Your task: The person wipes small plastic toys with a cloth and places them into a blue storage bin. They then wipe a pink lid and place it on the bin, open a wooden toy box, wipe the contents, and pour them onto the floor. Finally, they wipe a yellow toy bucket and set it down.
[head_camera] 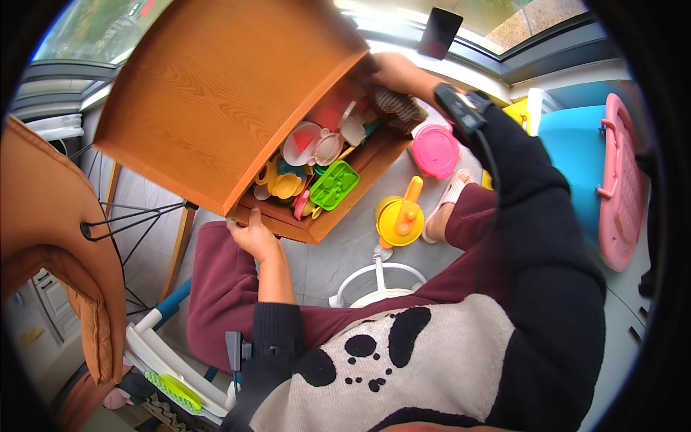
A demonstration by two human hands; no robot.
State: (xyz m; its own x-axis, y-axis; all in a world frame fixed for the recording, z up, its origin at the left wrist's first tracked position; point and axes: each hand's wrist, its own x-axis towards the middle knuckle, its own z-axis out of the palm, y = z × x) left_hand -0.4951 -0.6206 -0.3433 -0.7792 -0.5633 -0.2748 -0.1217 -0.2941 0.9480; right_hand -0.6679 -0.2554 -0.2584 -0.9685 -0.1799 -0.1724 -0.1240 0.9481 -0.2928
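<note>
A wood-grain cabinet (232, 92) is tilted before me, its open side facing me. Inside lie toys: a green tray-like toy (334, 185), a yellow cup-shaped toy (287, 185), a clear bowl (300, 143) with a red piece and several others. My left hand (258, 235) grips the cabinet's near lower corner, thumb on its edge. At the far end of the opening, my right hand (397, 74) holds a brown patterned cloth (400, 109) against the cabinet. Part of that hand's fingers is blurred and hidden.
A pink-lidded container (435, 151) and a yellow lidded pot (399, 220) stand on the grey floor. Below them is a white stool-like frame (378, 281). A blue bin with a pink lid (621, 183) stands right, an orange cushioned chair (65, 216) left. A dark phone-like device (440, 33) is by the window.
</note>
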